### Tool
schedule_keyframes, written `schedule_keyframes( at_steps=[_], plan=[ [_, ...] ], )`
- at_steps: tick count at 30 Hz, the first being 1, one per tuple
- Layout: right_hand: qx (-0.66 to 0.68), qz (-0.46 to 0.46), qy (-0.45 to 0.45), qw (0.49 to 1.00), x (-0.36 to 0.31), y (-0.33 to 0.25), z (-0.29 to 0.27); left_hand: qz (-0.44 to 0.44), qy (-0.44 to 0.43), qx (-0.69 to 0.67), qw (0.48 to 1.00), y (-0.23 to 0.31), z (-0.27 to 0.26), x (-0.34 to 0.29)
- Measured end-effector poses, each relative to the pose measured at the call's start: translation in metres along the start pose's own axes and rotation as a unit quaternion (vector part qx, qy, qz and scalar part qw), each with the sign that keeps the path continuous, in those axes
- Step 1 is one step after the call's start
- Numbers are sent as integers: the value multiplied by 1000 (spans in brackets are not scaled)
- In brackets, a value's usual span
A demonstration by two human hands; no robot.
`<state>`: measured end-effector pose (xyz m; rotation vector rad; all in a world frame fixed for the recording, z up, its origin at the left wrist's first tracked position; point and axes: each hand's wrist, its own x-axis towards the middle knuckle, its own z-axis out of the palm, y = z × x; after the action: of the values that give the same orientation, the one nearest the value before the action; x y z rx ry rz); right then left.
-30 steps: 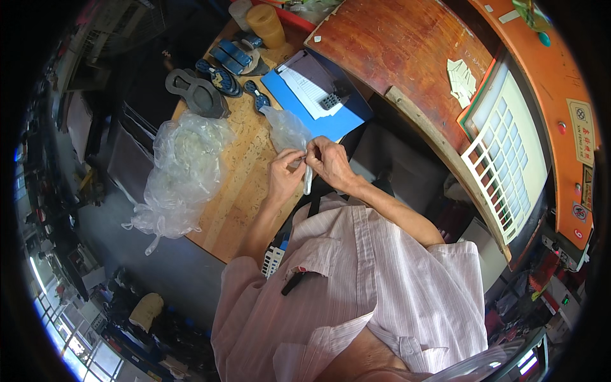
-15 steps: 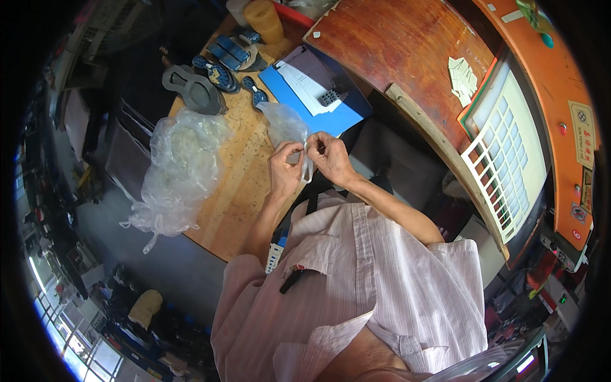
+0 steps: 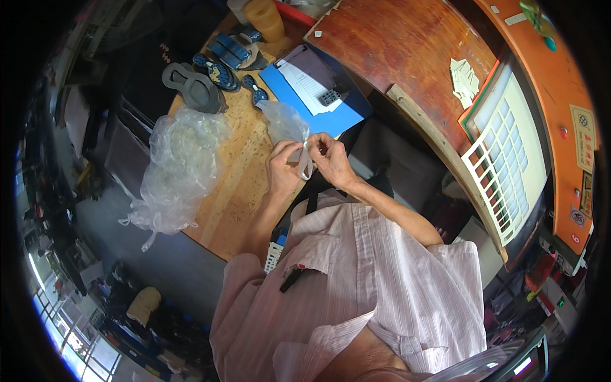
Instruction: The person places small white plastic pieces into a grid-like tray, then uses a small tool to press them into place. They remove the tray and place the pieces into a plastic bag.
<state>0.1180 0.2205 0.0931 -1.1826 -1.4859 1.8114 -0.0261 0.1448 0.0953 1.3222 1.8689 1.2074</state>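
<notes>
A clear plastic bag point(image 3: 283, 121) lies on the wooden table point(image 3: 238, 172), its gathered neck and handle ends between my two hands. My left hand point(image 3: 284, 167) pinches the neck from the left. From the right, my right hand point(image 3: 331, 159) grips the same twisted plastic, fingers bent close to the left fingertips. A loop of the bag's handle hangs below them. Whether it is knotted, I cannot make out. To the left, a larger clear bag point(image 3: 181, 165) with pale contents sits at the table edge, its tied ends drooping over.
Dark grey sole-shaped pieces point(image 3: 194, 86) and blue-black ones point(image 3: 219, 73) stand at the far end, near an amber container point(image 3: 264, 22). A blue folder point(image 3: 347, 114) with papers lies beyond my hands. The reddish wooden desk point(image 3: 394, 44) holds a white grid panel point(image 3: 509, 172) at right.
Both hands stay at the bag's neck with only slight finger shifts. The plastic loop below them has changed shape a little.
</notes>
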Motion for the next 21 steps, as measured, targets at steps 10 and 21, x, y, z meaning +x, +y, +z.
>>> schedule_keyframes(
  at_steps=[10,21],
  plan=[
    [-57,26,14,998,3,-10,-5,-14,67,3,998,-1,1,4],
    [-258,-147,-39,954,24,-1,-4,66,26,43,997,0,-7,-5]
  ],
)
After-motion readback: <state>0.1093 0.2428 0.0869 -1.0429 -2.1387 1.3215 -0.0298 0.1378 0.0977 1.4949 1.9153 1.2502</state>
